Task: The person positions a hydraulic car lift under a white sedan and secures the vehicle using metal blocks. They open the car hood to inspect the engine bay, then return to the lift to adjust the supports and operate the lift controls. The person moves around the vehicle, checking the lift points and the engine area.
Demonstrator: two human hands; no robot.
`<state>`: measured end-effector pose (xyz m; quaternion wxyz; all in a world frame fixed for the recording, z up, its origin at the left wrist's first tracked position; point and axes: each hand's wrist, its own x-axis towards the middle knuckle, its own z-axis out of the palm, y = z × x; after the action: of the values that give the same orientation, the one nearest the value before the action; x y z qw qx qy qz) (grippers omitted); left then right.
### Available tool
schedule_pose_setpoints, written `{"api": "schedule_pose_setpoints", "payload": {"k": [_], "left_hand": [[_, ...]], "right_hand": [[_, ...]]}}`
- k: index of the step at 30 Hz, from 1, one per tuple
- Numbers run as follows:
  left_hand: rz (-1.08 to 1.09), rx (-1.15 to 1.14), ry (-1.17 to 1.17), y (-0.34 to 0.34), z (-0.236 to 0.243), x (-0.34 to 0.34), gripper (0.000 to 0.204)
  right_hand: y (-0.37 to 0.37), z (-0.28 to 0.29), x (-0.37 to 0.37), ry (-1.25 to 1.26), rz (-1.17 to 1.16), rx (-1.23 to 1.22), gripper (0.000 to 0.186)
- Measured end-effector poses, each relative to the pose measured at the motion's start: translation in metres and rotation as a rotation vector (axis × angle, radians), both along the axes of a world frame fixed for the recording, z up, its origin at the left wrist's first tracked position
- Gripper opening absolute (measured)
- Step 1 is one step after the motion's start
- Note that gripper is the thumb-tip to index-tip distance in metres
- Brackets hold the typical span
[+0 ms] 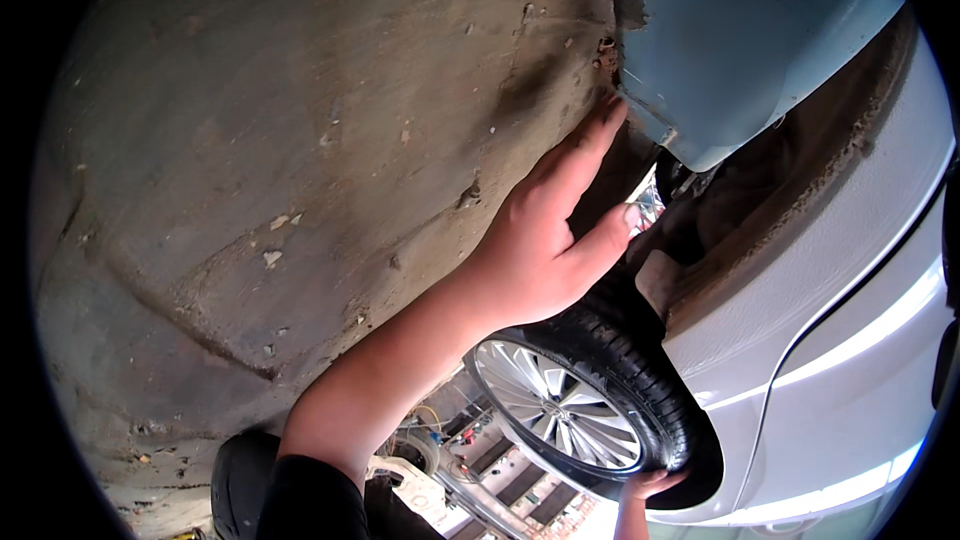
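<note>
My left hand [545, 230] reaches up from the lower left, in a dark sleeve, with its fingers stretched out and the thumb spread. Its fingertips touch or nearly touch the seam between a large dirty brown-grey surface [250, 140] and a light blue painted panel [740, 40]. The hand appears to hold nothing. Lower down is a car wheel [555, 405] with a black tyre and silver multi-spoke rim. At the tyre's lower edge my right hand [650, 484] grips the wheel, its fingers lying along the rubber and partly hard to see.
A silver-white car body panel [800, 330] curves down the right side, its rust-brown edge [790, 210] facing the blue panel. A dark gap with metal parts lies between them. Behind the wheel are a ring-shaped part [418, 448], cables and slatted flooring [520, 480].
</note>
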<state>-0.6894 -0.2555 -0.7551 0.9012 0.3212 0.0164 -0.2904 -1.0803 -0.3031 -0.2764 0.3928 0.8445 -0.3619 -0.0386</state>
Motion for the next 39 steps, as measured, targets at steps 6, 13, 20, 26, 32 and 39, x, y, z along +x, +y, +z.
{"api": "schedule_pose_setpoints", "payload": {"k": [6,13,20,26,32,39], "left_hand": [[-0.107,-0.044,0.074,-0.001,-0.001,-0.018,0.056],[-0.152,-0.071,0.281,-0.002,-0.004,-0.039,0.037],[-0.085,-0.075,0.43,-0.008,-0.005,-0.041,0.025],[-0.1,-0.071,0.439,-0.006,-0.009,-0.044,0.024],[-0.122,-0.138,0.517,-0.005,0.002,-0.045,0.021],[-0.339,-0.421,0.246,-0.047,0.075,0.004,0.045]], "right_hand": [[-0.002,0.008,-0.01,0.032,0.038,0.009,0.078],[0.001,0.003,0.0,0.039,0.009,0.016,0.079],[0.003,0.008,-0.002,0.06,-0.019,-0.008,0.078],[0.005,0.009,-0.005,0.078,-0.063,-0.019,0.072],[0.011,0.01,-0.005,0.023,-0.098,0.02,0.075],[0.012,-0.006,0.0,0.061,-0.066,-0.056,0.085]]}}
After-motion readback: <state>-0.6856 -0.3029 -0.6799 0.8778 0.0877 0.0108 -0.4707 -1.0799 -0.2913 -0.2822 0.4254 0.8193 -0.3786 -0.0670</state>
